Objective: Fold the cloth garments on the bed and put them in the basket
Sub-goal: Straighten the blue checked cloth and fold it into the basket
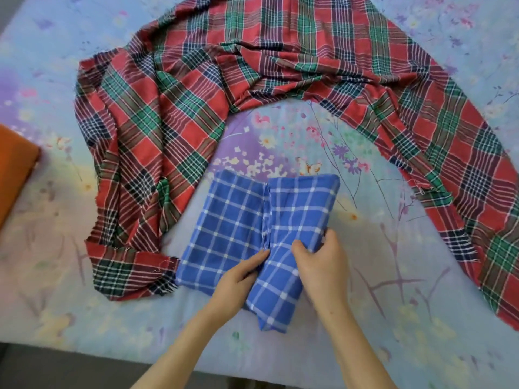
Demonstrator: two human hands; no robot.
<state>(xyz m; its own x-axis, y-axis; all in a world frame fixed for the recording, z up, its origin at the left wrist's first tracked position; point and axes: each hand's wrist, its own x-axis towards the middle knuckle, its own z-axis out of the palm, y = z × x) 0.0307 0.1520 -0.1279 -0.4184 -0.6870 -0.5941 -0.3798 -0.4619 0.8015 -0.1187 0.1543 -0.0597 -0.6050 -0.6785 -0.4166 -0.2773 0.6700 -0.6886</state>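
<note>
A blue checked cloth (238, 220) lies partly folded on the bed near its front edge, with a seam running down its middle. My left hand (238, 279) lies flat on the cloth beside the seam, fingers straight. My right hand (320, 259) grips the cloth's right part, fingers curled over its lifted edge. A large red and green plaid cloth (174, 108) lies spread and rumpled in an arch around the blue one, its left end touching the blue cloth's lower left corner.
The bed is covered with a pale floral sheet (393, 304). An orange object (14, 175) juts in at the left edge. The bed's front edge and dark floor (56, 372) show at the bottom left. No basket is in view.
</note>
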